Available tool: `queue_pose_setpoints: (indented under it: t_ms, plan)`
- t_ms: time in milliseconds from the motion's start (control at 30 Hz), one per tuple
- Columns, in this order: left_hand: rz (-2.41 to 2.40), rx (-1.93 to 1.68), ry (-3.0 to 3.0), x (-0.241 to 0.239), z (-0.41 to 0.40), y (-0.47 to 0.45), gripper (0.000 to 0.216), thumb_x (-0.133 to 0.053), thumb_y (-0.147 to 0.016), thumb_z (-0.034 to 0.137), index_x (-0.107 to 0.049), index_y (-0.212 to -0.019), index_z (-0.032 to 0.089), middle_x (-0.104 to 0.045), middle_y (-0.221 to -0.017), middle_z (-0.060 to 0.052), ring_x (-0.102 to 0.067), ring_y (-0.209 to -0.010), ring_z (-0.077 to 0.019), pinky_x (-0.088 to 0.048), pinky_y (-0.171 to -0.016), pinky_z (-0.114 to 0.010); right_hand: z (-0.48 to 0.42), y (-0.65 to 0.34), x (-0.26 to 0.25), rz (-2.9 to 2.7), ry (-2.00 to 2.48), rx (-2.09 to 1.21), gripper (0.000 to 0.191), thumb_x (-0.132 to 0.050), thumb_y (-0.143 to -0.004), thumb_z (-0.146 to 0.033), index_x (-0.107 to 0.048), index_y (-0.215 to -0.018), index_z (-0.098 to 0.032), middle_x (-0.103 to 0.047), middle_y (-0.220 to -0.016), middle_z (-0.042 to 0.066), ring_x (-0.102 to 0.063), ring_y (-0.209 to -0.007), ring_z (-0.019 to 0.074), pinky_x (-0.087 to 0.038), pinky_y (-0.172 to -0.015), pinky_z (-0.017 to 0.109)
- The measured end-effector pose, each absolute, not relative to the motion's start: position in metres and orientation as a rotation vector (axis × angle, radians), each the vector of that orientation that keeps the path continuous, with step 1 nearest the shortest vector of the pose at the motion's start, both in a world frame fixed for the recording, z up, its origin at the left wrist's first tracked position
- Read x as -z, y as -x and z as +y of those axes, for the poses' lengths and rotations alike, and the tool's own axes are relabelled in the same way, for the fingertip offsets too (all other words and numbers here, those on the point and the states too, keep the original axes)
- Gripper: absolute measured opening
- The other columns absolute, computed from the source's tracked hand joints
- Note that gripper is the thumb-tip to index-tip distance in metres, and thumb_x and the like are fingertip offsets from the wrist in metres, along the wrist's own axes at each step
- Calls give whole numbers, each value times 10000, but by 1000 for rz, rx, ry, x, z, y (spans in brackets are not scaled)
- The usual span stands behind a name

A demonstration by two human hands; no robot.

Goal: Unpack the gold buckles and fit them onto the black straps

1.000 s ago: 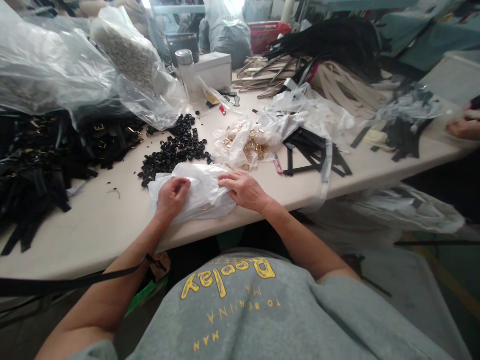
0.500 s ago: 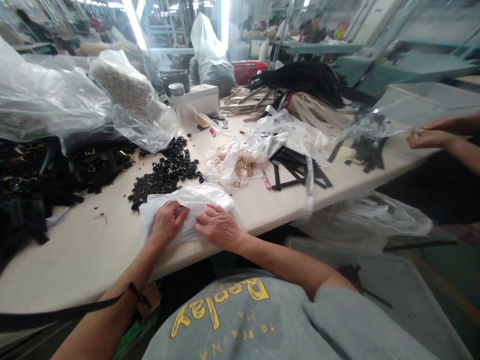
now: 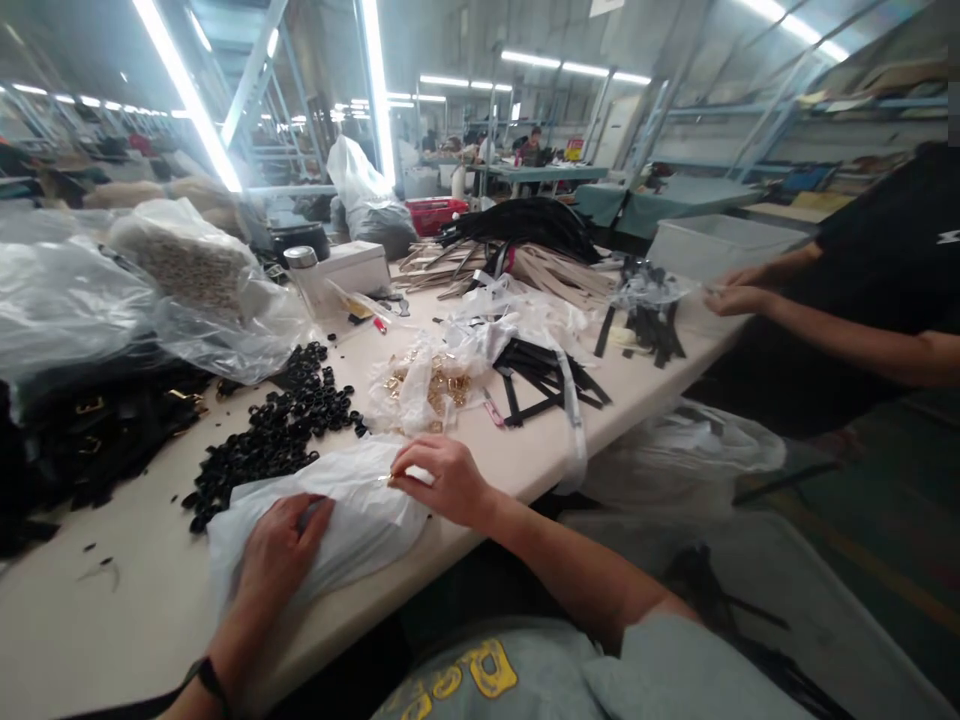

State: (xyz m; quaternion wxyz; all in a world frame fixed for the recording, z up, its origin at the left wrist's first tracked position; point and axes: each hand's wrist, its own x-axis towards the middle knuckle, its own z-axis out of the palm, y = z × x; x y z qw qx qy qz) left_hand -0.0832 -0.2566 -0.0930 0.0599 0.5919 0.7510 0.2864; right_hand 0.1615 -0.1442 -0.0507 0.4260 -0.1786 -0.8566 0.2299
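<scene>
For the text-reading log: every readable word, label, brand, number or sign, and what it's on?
"Re", yellow and upside down, on the wearer's grey shirt; following letters cut off.
Yellow-and-red background sign: too small and blurred.
White mark on the co-worker's black shirt: cut off, unreadable.
Nothing else readable.

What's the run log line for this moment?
left hand: on white plastic sheet; right hand: pinching small gold-coloured metal piece; nearby: heap of small black loops
</scene>
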Motion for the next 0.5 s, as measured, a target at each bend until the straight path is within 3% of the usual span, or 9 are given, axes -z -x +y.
queue_pose_setpoints:
  t_ms: [233, 333, 500]
  plan:
    - [2310, -869, -1774, 92, -256, 84, 388, -491, -793, 583, -682, -791, 246, -745, -857, -72, -682, -822, -290, -538, -792, -378, -65, -197, 55, -2282, 1003, -309, 43, -724, -857, -213, -705, -875, -180, -717, -942, 39, -664, -921, 179, -472, -837, 281]
    - [2305, -831, -1772, 96, -256, 88, 383, -498, -782, 578, -691, -788, 247, -746, -852, -73, -686, -813, -292, -543, -786, -378, -45, -206, 57, -2340, 1047, -359, 181, -719, -851, -204, -710, -1032, -193, -708, -1106, 49, -653, -1027, 178, -477, -903, 277]
    - [2316, -794, -1729, 106, -257, 96, 439, -486, -770, 605, -708, -828, 231, -746, -883, -92, -690, -829, -316, -549, -826, -417, 1, -224, 46, -2202, 1393, -303, 234, -557, -961, -227, -688, -1149, -184, -694, -1174, 62, -644, -1076, 173, -464, -953, 256]
